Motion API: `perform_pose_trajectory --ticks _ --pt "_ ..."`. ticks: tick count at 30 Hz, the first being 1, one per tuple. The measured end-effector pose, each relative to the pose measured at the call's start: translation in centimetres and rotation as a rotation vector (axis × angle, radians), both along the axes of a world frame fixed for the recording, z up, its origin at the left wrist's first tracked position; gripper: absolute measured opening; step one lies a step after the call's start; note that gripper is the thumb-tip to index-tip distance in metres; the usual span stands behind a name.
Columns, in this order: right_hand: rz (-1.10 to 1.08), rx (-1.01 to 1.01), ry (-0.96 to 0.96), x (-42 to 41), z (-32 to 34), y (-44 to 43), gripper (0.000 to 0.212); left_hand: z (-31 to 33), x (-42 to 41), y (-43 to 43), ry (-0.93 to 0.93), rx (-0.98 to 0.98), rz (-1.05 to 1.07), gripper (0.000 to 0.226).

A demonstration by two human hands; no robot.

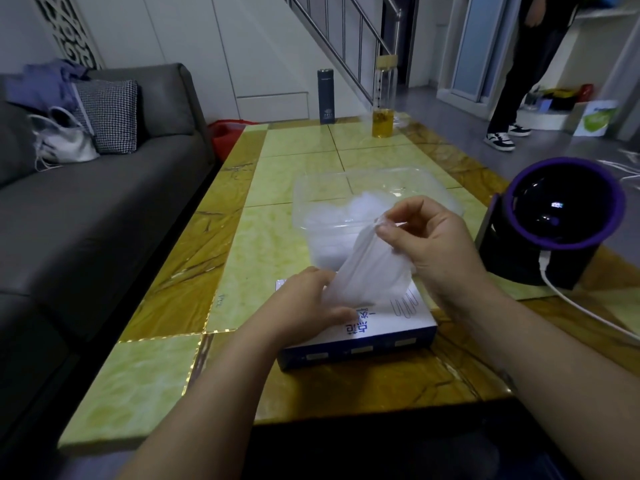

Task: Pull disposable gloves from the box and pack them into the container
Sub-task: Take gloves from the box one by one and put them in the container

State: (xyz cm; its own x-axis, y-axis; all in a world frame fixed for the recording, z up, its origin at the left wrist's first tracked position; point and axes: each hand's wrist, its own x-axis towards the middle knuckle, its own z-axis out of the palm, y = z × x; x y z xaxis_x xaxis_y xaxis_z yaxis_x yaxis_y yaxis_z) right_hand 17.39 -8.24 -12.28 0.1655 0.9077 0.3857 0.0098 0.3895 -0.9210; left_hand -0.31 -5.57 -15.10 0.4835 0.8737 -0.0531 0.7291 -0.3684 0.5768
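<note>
Sofa (104, 202): grey, along the table's left side, at 9 o'clock from the box.
Bag (65, 140) and cushion (110, 116): a white bag and a checked cushion side by side on the sofa seat, at 10 o'clock from the box.
Table (166, 265): glossy top in yellow-green and brown tiles.
Left hand (304, 303): rests on the left part of the box top with its fingers bent, touching the glove's lower edge; whether they pinch it cannot be told.
Box (381, 334): blue and white, flat on the table near its front edge.
Flask (326, 97): dark, upright at the table's far end, at 12 o'clock from the box.
Glove (370, 268): thin and see-through, stretched up from the box top toward 1 o'clock.
Container (311, 188): clear plastic, just beyond the box at 12 o'clock, crumpled gloves inside.
Bottle (383, 102): clear, with yellow liquid in the bottom, at 3 o'clock from the flask.
Right hand (440, 244): thumb and forefinger pinch the glove's upper end above the container's near rim; the other fingers are curled.
Round device (554, 220): black with a purple rim, at 2 o'clock from the box, a white cable (588, 306) plugged in.
Person (519, 81): stands on the floor beyond the table's far right corner.
</note>
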Motion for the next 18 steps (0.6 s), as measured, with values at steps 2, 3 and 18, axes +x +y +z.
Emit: perform_pose_trajectory --ticks 2,3,18 --pt "0.022 -0.025 -0.041 0.1 0.1 -0.1 0.02 0.7 -0.1 -0.3 -0.123 -0.101 -0.016 0.034" --pt "0.041 -0.068 -0.065 0.4 0.0 0.0 0.024 1.0 -0.3 -0.4 -0.201 -0.146 0.006 0.029" --pt "0.21 -0.643 -0.243 2.1 -1.1 -0.3 0.01 3.2 0.9 -1.5 -1.008 -0.145 0.235 0.013"
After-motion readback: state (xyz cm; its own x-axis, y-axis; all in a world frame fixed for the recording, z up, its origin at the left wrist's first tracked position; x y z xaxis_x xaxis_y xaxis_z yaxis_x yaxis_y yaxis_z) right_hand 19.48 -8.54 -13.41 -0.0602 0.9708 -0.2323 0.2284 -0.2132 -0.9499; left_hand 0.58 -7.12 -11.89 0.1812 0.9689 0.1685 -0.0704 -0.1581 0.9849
